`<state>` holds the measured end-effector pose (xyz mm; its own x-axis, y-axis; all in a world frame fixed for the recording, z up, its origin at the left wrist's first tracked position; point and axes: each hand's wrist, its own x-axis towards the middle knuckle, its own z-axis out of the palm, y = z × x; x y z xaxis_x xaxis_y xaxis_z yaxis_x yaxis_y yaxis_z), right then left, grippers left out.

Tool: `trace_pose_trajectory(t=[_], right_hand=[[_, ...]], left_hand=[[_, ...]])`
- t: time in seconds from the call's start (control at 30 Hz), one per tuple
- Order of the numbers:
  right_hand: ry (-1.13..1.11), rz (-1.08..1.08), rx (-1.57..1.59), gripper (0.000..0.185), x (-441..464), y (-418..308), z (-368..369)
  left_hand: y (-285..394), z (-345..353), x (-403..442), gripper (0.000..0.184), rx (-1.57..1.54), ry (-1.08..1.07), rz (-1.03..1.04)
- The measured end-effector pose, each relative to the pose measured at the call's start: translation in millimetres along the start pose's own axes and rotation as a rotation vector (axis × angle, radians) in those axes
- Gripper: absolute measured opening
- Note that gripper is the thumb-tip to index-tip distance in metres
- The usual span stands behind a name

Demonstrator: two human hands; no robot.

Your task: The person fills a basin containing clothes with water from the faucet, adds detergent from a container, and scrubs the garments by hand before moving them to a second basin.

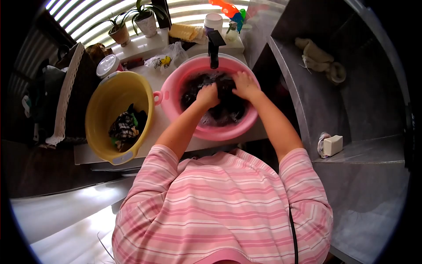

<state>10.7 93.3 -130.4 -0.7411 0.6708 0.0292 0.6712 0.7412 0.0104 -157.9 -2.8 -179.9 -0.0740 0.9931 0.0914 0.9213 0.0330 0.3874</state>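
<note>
A pink basin (172, 112) holds dark wet cloth (231, 105) in sudsy water. My left hand (208, 94) is in the middle of the basin, its fingers curled down and closed on the cloth. At the basin's right inner side, my right hand (245, 86) lies over the cloth with its fingers spread; the fingertips are near the water. Just beyond both hands, a black tap (214, 50) reaches over the far rim.
To the left stands a yellow tub (97, 103) with crumpled checked clothes (124, 128) inside. Potted plants (147, 24), a yellow cloth (183, 32) and a white jar (213, 22) line the windowsill. A soap bar (332, 145) sits on the grey shelf at right.
</note>
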Motion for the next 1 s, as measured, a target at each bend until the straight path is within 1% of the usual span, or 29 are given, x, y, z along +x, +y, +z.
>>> trace_pose_trajectory(t=[0.03,0.1,0.17,0.23,0.27,0.3,0.33,0.37,0.4,0.43,0.47,0.53,0.6,0.63,0.67,0.7,0.73,0.77,0.8,0.83,0.87,0.9,0.93,0.97,1.0], right_hand=[[0.005,0.001,-0.003,0.052,-5,-3,3],[-0.134,0.059,0.158,0.054,-13,-8,11],[-0.167,0.054,0.106,0.052,-16,-9,19],[-0.202,0.048,0.054,0.050,-18,-6,31],[-0.085,0.043,0.152,0.046,-18,-3,36],[0.032,0.035,0.249,0.043,-17,0,42],[0.033,0.030,0.251,0.043,-13,5,46],[0.090,0.038,0.528,0.040,-8,12,49],[0.147,0.046,0.805,0.037,-3,16,50],[0.146,0.043,0.806,0.037,-2,15,37],[0.174,0.031,0.862,0.034,-1,16,23],[0.197,0.041,1.009,0.027,9,17,6],[0.190,0.079,1.291,0.024,16,14,-13],[0.163,0.122,1.451,0.024,17,12,-22],[0.161,0.118,1.452,0.024,18,10,-28],[0.174,0.135,1.532,0.026,19,9,-30],[0.186,0.154,1.611,0.027,20,8,-32],[0.182,0.151,1.610,0.027,22,9,-31],[0.237,0.230,1.660,0.029,23,11,-29],[0.293,0.311,1.707,0.031,24,12,-27],[0.310,0.408,1.633,0.032,20,11,-22],[0.308,0.408,1.634,0.032,18,11,-14],[0.231,0.411,1.521,0.033,17,13,3],[0.156,0.410,1.406,0.035,16,15,19],[0.092,0.426,1.256,0.029,13,16,32]], left_hand=[[1,5,-3,0.043,0.039,-0.056,-0.021],[-1,12,-10,0.041,0.071,-0.051,-0.034],[-6,12,-10,0.039,0.102,-0.049,-0.050],[-10,-4,-4,0.032,-0.138,-0.100,-0.072],[-22,1,0,0.034,-0.203,0.022,0.089],[-26,-8,0,0.034,-0.198,0.025,0.087],[-29,-19,-2,0.038,-0.343,0.009,0.059],[-31,-28,-4,0.042,-0.488,-0.009,0.031],[-37,-33,-1,0.048,-0.613,-0.078,-0.045],[-47,-32,3,0.047,-0.749,-0.109,-0.061],[-55,-29,3,0.048,-0.711,-0.122,-0.045],[-47,-52,-4,0.050,-0.672,-0.132,-0.034],[-37,-67,-10,0.049,-0.578,-0.348,-0.160],[-44,-60,-9,0.049,-0.579,-0.344,-0.164],[-49,-52,-6,0.048,-0.695,-0.422,-0.135],[-49,-53,-7,0.046,-0.811,-0.499,-0.104],[-49,-53,-8,0.046,-0.812,-0.497,-0.106],[-48,-53,-11,0.044,-0.856,-0.442,-0.133],[-49,-52,-14,0.042,-0.902,-0.387,-0.161],[-52,-53,-15,0.042,-0.905,-0.383,-0.165],[-55,-55,-14,0.043,-0.853,-0.347,-0.187],[-59,-56,-14,0.043,-0.800,-0.313,-0.208],[-59,-56,-14,0.053,-0.513,-0.245,-0.163],[-58,-55,-16,0.053,-0.514,-0.243,-0.164],[-53,-52,-19,0.062,-0.389,-0.252,-0.156]])
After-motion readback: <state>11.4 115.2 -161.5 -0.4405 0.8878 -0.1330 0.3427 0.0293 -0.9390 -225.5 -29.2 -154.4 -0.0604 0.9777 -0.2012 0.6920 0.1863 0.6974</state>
